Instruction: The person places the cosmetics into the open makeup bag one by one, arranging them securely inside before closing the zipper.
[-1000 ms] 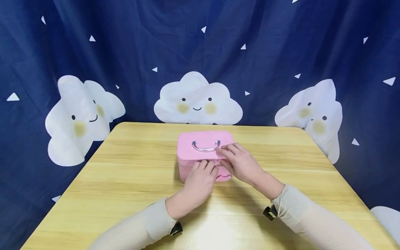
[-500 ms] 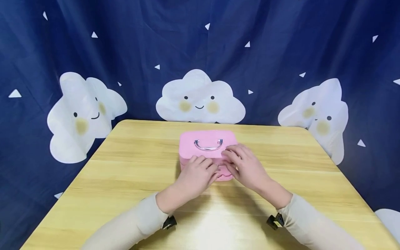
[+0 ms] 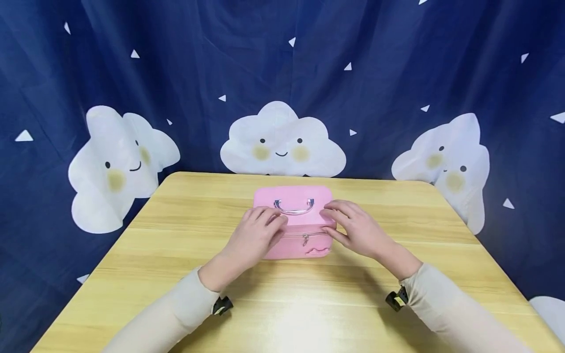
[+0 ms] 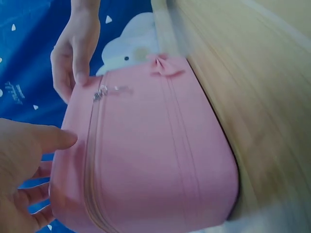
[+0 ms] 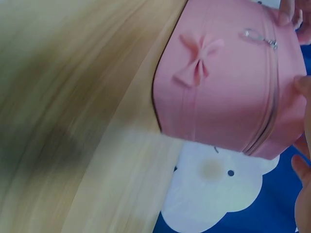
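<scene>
A pink vanity case (image 3: 293,247) stands upright on the table, its lid down and the zipper along its front closed as far as it shows. On the lid lies a silver handle (image 3: 294,212). A metal zipper pull (image 3: 305,239) hangs at the front, above a pink bow (image 4: 165,66). My left hand (image 3: 251,235) is at the lid's left front, thumb on the front face and fingers loosely bent over the top. At the right front corner my right hand (image 3: 359,230) touches the lid with its thumb and fingertips. Neither hand touches the zipper pull.
The wooden table (image 3: 185,235) extends around the case, with its far edge shortly behind it. Beyond hangs a dark blue curtain (image 3: 194,59) with white clouds and triangles. A black band with a small device (image 3: 397,299) is on the right wrist; a similar one is on the left.
My left hand has left the zipper pull area and moved left along the case, uncovering the pull. My right hand has shifted slightly right, to the lid's corner. The case stays in place.
</scene>
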A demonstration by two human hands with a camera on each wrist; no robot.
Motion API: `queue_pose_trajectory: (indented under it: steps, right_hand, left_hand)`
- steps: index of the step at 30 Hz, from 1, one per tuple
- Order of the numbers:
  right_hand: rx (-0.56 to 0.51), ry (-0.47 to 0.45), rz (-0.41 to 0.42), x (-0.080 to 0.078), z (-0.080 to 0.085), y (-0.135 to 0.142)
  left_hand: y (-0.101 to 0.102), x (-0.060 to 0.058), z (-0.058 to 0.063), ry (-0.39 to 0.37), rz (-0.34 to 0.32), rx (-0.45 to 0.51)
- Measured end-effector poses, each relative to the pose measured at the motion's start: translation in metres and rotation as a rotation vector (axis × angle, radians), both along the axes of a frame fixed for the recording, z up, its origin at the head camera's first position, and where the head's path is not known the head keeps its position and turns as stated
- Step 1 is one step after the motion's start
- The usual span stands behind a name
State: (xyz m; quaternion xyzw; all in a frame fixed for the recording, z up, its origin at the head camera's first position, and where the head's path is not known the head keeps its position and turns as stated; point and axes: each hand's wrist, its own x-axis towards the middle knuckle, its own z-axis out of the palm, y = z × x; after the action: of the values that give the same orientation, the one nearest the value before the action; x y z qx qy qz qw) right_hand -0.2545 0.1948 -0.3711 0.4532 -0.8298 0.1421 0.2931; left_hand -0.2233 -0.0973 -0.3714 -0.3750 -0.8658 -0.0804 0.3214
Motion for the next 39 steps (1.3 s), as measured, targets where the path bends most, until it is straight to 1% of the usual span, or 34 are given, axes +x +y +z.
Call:
queue_pose_trajectory:
  steps: [4, 8, 11, 18, 21, 23, 25, 27, 30, 33, 36, 39]
  right_hand:
    - [0.020, -0.007, 0.003, -0.002, -0.004, 0.003]
    - [0.009, -0.010, -0.009, -0.001, -0.009, 0.004]
    - [-0.003, 0.011, -0.004, 0.001, -0.011, 0.003]
    - [-0.023, 0.105, 0.068, 0.012, -0.012, -0.005]
    - [-0.021, 0.129, 0.104, 0.016, -0.010, -0.007]
    - [-0.008, 0.135, 0.145, 0.016, -0.008, -0.007]
    - [0.003, 0.118, 0.183, 0.012, -0.003, -0.006]
    - [0.004, 0.086, 0.201, 0.006, 0.002, -0.002]
    - [-0.003, 0.015, 0.184, -0.005, 0.008, 0.005]
    - [0.024, -0.026, 0.158, -0.014, 0.008, 0.010]
    - [0.060, -0.026, 0.158, -0.017, 0.004, 0.011]
    - [0.056, 0.002, 0.164, -0.015, 0.001, 0.008]
  left_hand:
    - [-0.008, -0.002, -0.001, -0.042, 0.003, 0.000]
    - [-0.013, -0.004, 0.000, -0.073, 0.007, -0.028]
    - [-0.015, -0.006, 0.001, -0.076, 0.010, -0.041]
    - [-0.023, -0.016, -0.001, -0.057, 0.019, -0.035]
    - [-0.025, -0.020, 0.000, -0.055, 0.023, -0.034]
    - [-0.027, -0.023, 0.000, -0.055, 0.026, -0.032]
    - [-0.030, -0.027, -0.001, -0.055, 0.027, -0.029]
    - [-0.033, -0.031, -0.002, -0.054, 0.028, -0.026]
    - [-0.038, -0.039, -0.005, -0.052, 0.016, -0.016]
    - [-0.043, -0.047, -0.007, -0.061, -0.005, -0.001]
    - [-0.046, -0.055, -0.007, -0.077, -0.022, 0.018]
    - [-0.048, -0.063, -0.006, -0.082, -0.027, 0.027]
